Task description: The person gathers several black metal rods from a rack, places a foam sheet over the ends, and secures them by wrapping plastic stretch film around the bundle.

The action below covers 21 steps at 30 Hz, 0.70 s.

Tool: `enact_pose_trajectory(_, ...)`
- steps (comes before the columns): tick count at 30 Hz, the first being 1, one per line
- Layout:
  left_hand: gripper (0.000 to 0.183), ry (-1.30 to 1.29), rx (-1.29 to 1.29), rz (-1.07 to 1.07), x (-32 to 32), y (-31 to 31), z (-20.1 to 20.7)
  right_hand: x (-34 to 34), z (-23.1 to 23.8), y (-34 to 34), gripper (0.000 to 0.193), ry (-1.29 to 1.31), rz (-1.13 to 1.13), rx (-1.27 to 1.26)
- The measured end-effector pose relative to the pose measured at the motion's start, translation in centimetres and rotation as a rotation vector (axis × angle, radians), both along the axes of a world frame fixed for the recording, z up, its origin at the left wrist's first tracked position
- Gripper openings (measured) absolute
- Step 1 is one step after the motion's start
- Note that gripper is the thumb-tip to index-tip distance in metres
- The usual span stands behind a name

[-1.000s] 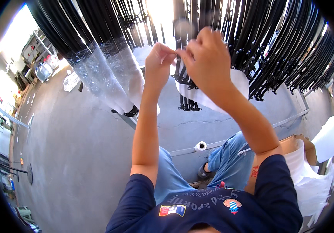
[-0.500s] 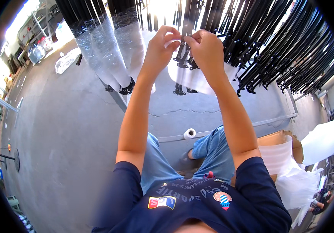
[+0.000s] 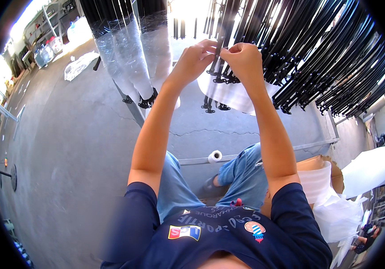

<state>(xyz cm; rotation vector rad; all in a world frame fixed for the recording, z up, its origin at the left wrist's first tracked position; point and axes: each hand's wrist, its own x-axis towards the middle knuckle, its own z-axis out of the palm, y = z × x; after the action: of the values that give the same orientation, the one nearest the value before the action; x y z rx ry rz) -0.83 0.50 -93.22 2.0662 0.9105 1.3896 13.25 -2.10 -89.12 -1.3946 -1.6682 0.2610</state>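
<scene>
Several long black metal bars with small bracket ends hang in front of me. One slim black bar (image 3: 219, 46) comes down between my two hands. My left hand (image 3: 194, 62) has its curled fingers and thumb closed on the bar's left side. On the other side, my right hand (image 3: 245, 60) pinches at the bar's edge with thumb and forefinger; any small thing between those fingertips is hidden. Below and behind the hands is a white foam sheet (image 3: 230, 95). Left of my left hand hang bar bundles (image 3: 127, 60) wrapped in white foam and clear film.
Dense rows of black bars (image 3: 318, 58) hang at the right. A small white roll (image 3: 215, 156) stands by my foot near the metal rack's floor rail (image 3: 192, 160). At my right is a cardboard box (image 3: 335, 177) with white foam sheets (image 3: 335, 210). Clear plastic (image 3: 80, 66) lies on the floor far left.
Both hands have shifted slightly down and right in the picture. My left fingers have come in against the bar. The hanging bars sit a little more to the right.
</scene>
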Motion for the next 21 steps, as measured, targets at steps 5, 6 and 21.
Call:
enact_pose_trajectory(5,0.025,-0.128,0.007,0.053,0.3,0.7,-1.1,1.5,-0.5,-0.1,0.021,0.004,0.187,-0.192)
enact_pose_trajectory(6,0.025,-0.149,-0.002,0.035,0.1,0.9,-1.2,1.5,-0.8,-0.1,0.02,-0.033,0.201,-0.199)
enact_pose_trajectory(21,0.042,0.02,0.162,0.166,-0.3,-0.6,-1.5,1.6,-2.9,1.0,0.013,-0.178,0.199,-0.013)
